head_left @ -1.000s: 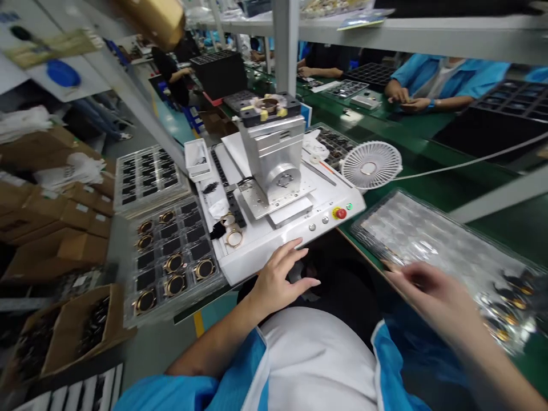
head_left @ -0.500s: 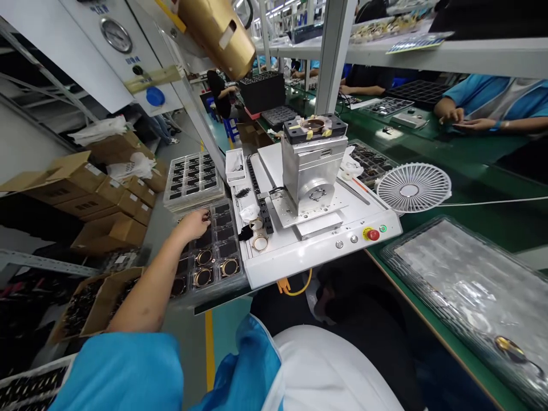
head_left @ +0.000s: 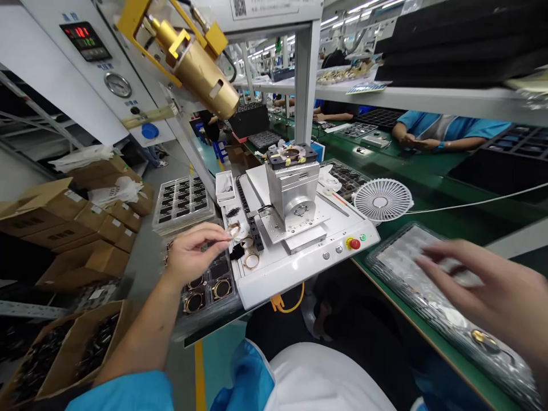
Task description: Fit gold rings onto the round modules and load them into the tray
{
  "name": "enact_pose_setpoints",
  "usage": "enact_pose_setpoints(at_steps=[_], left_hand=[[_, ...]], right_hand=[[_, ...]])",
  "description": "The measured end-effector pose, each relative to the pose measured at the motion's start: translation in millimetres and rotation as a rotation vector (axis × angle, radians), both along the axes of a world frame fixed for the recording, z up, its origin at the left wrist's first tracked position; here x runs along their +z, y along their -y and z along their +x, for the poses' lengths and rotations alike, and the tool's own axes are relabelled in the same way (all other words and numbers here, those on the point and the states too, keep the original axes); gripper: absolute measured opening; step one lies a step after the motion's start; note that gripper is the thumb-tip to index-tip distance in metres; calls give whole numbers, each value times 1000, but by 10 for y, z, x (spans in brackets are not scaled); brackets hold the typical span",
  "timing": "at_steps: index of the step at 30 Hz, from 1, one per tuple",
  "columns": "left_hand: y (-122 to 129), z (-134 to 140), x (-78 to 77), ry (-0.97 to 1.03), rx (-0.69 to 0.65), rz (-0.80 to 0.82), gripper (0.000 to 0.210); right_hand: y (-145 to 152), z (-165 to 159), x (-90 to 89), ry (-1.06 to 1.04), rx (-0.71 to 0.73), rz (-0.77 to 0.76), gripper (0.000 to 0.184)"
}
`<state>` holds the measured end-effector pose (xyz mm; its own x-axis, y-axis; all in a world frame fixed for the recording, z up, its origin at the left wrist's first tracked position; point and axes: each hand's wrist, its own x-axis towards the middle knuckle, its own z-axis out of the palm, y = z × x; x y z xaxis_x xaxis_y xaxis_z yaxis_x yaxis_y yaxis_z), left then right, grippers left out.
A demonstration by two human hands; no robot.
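My left hand point(head_left: 192, 254) is closed in a pinch, its fingertips on a thin gold-rimmed watch case point(head_left: 233, 229) beside a white tissue on the machine's base. Just past the fingertips, two round watch cases point(head_left: 252, 261) lie on that white base. Under and behind the hand is a clear tray point(head_left: 229, 302) with gold-rimmed watch cases in its pockets, partly hidden by my wrist. Blurred by motion, my right hand point(head_left: 479, 279) is over the stack of clear plastic trays point(head_left: 402, 251), fingers stretched and apart with nothing visible in them. A gold-and-black watch part point(head_left: 484, 341) lies on that stack.
A metal block with a black fixture point(head_left: 291, 157) stands mid-machine, below and right of a gold cylinder point(head_left: 209, 80). A red stop button point(head_left: 354, 244) sits on the front panel. Nearby are a white fan point(head_left: 382, 200), a white box point(head_left: 225, 185) and stacked trays point(head_left: 182, 200).
My left hand has moved from the tray up and right to the machine base, now with a watch case at its fingertips. My right hand has come into view. The camera view has shifted.
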<state>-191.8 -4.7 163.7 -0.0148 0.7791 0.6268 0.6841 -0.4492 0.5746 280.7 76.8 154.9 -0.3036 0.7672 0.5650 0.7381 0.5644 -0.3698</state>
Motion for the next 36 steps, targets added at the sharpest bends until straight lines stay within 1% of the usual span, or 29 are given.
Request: enact_pose_setpoints(at_steps=[1, 2, 3, 4, 6, 8, 10, 12, 14, 16, 18, 20, 21, 23, 25, 26, 28, 31, 33, 36], left_hand=[[-4, 102, 46, -14, -73, 26, 4], [-10, 185, 79, -20, -124, 48, 7], [-15, 250, 100, -24, -150, 67, 10], [-20, 297, 110, -33, -154, 80, 11], [-24, 340, 113, -63, -119, 99, 10], [-24, 337, 120, -72, -53, 116, 8], [-42, 315, 163, -48, -6, 136, 12], [-112, 305, 262, -22, 6, 162, 17], [-273, 331, 416, -19, 7, 214, 18], [-533, 404, 605, -30, 28, 258, 15], [-858, 515, 804, -66, 64, 247, 15], [-1182, 632, 987, -147, 88, 208, 20], [-1320, 681, 1066, -208, 85, 168, 23], [-1515, 742, 1191, -352, 54, 33, 28], [-1593, 756, 1274, -478, 19, -98, 31], [-1598, 750, 1302, -521, 5, -138, 31], [-1580, 736, 1339, -568, -17, -163, 29], [-1589, 760, 1378, -579, -39, -171, 26], [-1644, 819, 1413, -573, -42, -189, 25], [-1724, 930, 1475, -599, -18, -269, 24]], right_hand=[[-113, -198, 128, -12, 138, 5, 34], [-271, -440, 266, -23, 248, 36, 27], [-458, -708, 408, -29, 351, 100, 24], [-658, -981, 549, -33, 410, 133, 21], [-1035, -1474, 808, -42, 467, 204, 15], [-1317, -1828, 1027, 18, 497, 217, 18], [-1492, -2027, 1207, 123, 508, 109, 24], [-1597, -2104, 1348, 208, 552, -55, 26], [-1677, -2114, 1438, 234, 632, -164, 26], [-1750, -2102, 1463, 190, 701, -174, 26], [-1802, -2083, 1423, 70, 727, -128, 23], [-1807, -2040, 1334, -126, 709, -60, 18], [-1785, -1998, 1279, -231, 687, -29, 16], [-1683, -1860, 1158, -412, 651, 2, 16], [-1513, -1649, 1024, -540, 637, -12, 21], [-1412, -1525, 951, -590, 636, -36, 24], [-1202, -1269, 788, -671, 623, -104, 31], [-938, -954, 505, -750, 574, -217, 37], [-817, -819, 306, -783, 549, -297, 38], [-690, -690, 14, -831, 531, -410, 39]])
